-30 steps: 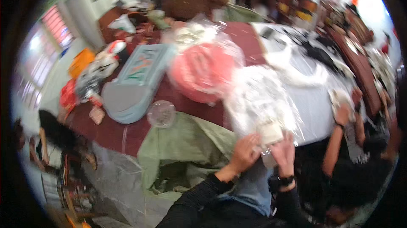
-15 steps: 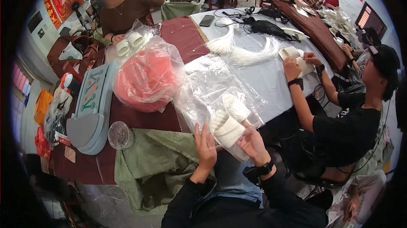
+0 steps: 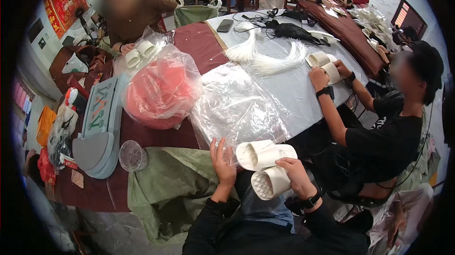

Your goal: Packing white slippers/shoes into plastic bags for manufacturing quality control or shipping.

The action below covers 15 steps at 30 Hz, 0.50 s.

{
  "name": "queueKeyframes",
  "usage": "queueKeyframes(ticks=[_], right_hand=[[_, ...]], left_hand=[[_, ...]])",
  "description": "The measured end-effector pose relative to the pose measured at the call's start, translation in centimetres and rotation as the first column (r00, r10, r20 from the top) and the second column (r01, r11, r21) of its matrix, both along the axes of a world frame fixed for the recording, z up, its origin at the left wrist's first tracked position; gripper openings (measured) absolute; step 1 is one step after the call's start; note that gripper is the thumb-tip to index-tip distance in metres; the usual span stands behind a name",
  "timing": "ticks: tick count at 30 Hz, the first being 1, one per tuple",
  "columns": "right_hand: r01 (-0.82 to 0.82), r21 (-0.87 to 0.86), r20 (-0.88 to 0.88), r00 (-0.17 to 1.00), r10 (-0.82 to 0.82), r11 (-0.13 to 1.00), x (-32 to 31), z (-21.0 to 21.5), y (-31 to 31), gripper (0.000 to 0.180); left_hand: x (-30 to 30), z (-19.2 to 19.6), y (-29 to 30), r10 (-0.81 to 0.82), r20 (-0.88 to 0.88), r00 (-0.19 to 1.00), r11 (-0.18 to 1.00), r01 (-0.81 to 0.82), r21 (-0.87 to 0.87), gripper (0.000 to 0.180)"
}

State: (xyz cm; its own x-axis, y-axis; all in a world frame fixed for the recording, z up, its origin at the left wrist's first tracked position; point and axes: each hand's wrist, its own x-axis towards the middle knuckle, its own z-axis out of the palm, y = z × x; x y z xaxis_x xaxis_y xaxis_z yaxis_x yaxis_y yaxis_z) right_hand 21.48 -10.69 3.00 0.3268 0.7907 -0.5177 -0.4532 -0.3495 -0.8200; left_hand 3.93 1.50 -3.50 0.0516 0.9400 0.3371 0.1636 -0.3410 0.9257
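Head view: a pair of white slippers [image 3: 266, 154] is held above the person's lap, just in front of the near edge of the surface [image 3: 310, 105]. The right hand [image 3: 298, 177] grips both slippers together; the left hand [image 3: 223, 166] is open beside them, its fingers loosely spread near the corner of a see-through bag [image 3: 237, 103]. Whether those fingers touch the plastic is hard to tell.

As things stand, the pair is in hand and outside the bag, which lies flat on the surface; neither slipper is set down. How many more pairs are left cannot be told.

The slippers look like smooth moulded foam or rubber, with broad rounded straps and bumpy footbeds. The bag is thin, glossy and crinkled. A rounded pink bundle [image 3: 163, 86] sits under wrinkled plastic, and a coarse green woven sack [image 3: 173, 174] drapes in stiff folds.
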Motion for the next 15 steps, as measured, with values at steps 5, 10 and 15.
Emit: queueKeyframes(ticks=[5, 10, 15], right_hand=[[-0.07, 0.049, 0.025, 0.997, 0.069, 0.996, -0.1, 1.1, -0.2, 0.018], [-0.058, 0.055, 0.034, 0.998, 0.056, 0.997, -0.2, 1.7, -0.4, 0.018], [0.046, 0.099, -0.059, 0.997, -0.041, 0.994, 0.0, 1.0, -0.4, 0.017]], left_hand=[[0.6, 0.6, 0.1, -0.018, 0.215, 0.976, 0.997, 0.002, 0.074, 0.031], [0.0, 0.4, 0.4, -0.005, 0.095, 0.995, 0.999, 0.009, -0.04, 0.031], [-0.1, 0.9, 0.6, 0.012, -0.113, 0.994, 0.996, -0.002, 0.085, 0.03]])
